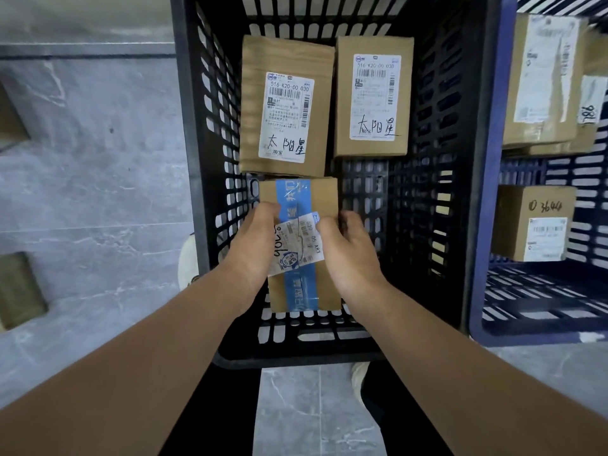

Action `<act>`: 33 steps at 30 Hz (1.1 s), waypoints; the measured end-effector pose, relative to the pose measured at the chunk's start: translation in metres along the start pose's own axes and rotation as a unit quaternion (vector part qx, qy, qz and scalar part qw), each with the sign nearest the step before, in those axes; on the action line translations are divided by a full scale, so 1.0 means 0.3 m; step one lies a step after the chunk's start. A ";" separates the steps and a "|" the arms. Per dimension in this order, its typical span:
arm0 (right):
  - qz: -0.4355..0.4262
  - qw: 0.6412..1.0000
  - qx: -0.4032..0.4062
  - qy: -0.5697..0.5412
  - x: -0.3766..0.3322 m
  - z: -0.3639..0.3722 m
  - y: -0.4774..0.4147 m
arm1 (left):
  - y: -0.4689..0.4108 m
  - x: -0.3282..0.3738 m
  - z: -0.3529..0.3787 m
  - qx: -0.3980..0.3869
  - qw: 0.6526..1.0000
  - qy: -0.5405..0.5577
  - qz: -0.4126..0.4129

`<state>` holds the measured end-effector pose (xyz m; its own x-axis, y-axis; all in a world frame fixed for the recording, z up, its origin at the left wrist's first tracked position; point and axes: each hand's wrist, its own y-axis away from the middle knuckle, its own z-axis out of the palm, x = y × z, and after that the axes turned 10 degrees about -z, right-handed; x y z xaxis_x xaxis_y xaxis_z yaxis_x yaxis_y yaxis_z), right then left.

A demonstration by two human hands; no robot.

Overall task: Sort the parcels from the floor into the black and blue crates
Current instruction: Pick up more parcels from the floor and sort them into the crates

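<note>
A cardboard parcel with blue tape and a white label is inside the black crate, at its near left. My left hand grips its left side and my right hand grips its right side, thumbs on top. Behind it, two labelled cardboard parcels lie side by side on the crate floor, one on the left and one on the right. The blue crate stands to the right and holds a small box and stacked boxes at the back.
Grey marble-look floor lies to the left of the black crate. Brown parcel edges show at the far left of the floor. My legs and shoes sit just below the crate's near rim.
</note>
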<state>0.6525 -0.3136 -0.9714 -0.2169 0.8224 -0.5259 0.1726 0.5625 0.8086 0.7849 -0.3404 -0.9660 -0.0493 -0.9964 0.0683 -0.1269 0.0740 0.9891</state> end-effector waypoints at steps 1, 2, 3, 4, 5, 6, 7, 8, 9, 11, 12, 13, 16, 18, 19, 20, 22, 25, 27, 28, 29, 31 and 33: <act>0.006 1.000 -0.004 0.006 -0.001 0.004 0.001 | -0.005 -0.002 -0.001 0.000 1.000 0.001 -0.006; 0.009 1.000 -0.008 0.006 -0.002 0.005 0.000 | -0.009 -0.003 -0.001 0.000 1.000 0.004 -0.007; 0.013 1.000 -0.013 0.005 -0.002 0.006 -0.006 | -0.016 -0.004 -0.002 -0.001 1.000 0.003 -0.010; 0.019 1.000 -0.019 0.004 -0.004 0.005 -0.014 | -0.024 -0.004 -0.001 -0.001 1.000 0.002 -0.011; 0.024 0.999 -0.025 0.003 -0.003 0.002 -0.022 | -0.035 -0.004 0.000 0.000 1.000 0.001 -0.016; 0.030 0.999 -0.030 0.004 0.000 0.003 -0.034 | -0.045 -0.004 0.001 0.004 1.000 0.004 -0.014; 0.033 0.999 -0.037 0.006 0.003 0.006 -0.044 | -0.060 -0.003 0.002 0.008 1.000 0.007 -0.016; 0.032 0.998 -0.044 0.013 0.004 0.014 -0.051 | -0.073 -0.003 0.004 0.013 1.000 0.010 -0.015; 0.028 0.998 -0.046 0.018 0.009 0.024 -0.060 | -0.088 -0.004 0.005 0.017 1.000 0.009 -0.021; 0.028 0.999 -0.041 0.014 0.020 0.047 -0.084 | -0.114 -0.001 0.009 0.027 0.999 0.009 -0.020; 0.029 0.999 -0.043 0.013 0.030 0.059 -0.100 | -0.117 0.002 0.013 0.030 0.999 0.008 -0.018; 0.029 0.998 -0.045 0.013 0.037 0.068 -0.114 | -0.128 0.003 0.016 0.037 0.999 0.007 -0.020; 0.035 0.998 -0.051 0.016 0.027 0.079 -0.137 | -0.164 0.000 0.022 0.068 0.998 0.013 -0.013; 0.035 0.998 -0.051 0.012 0.030 0.081 -0.152 | -0.188 -0.005 0.027 0.082 0.997 0.005 -0.010; 0.036 0.998 -0.050 0.003 0.037 0.083 -0.160 | -0.202 -0.007 0.030 0.087 0.996 0.000 -0.011; 0.039 0.998 -0.051 -0.002 0.043 0.085 -0.166 | -0.216 -0.008 0.031 0.093 0.996 -0.003 -0.009; 0.044 0.998 -0.054 -0.005 0.055 0.089 -0.175 | -0.233 -0.005 0.035 0.091 0.996 0.012 -0.005; 0.046 0.997 -0.053 -0.018 0.074 0.090 -0.189 | -0.243 0.009 0.039 0.089 0.996 0.033 -0.005; 0.046 0.998 -0.044 -0.023 0.073 0.097 -0.190 | -0.239 0.010 0.041 0.081 0.996 0.037 0.003; 0.046 0.998 -0.040 -0.026 0.075 0.101 -0.190 | -0.238 0.006 0.044 0.076 0.996 0.037 0.010; 0.046 0.998 -0.037 -0.028 0.084 0.105 -0.192 | -0.239 0.003 0.046 0.074 0.996 0.040 0.011; 0.050 0.998 -0.030 -0.037 0.101 0.104 -0.192 | -0.233 -0.003 0.048 0.070 0.996 0.045 0.021; 0.048 0.997 -0.035 -0.042 0.094 0.096 -0.177 | -0.223 -0.004 0.049 0.071 0.996 0.051 0.029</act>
<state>0.6648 -0.3178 -1.0368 -0.1210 0.8781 -0.4630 0.1210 0.4760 0.8711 0.7788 -0.3435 -1.0341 0.0393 -0.9888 0.1442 -0.2661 0.1287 0.9553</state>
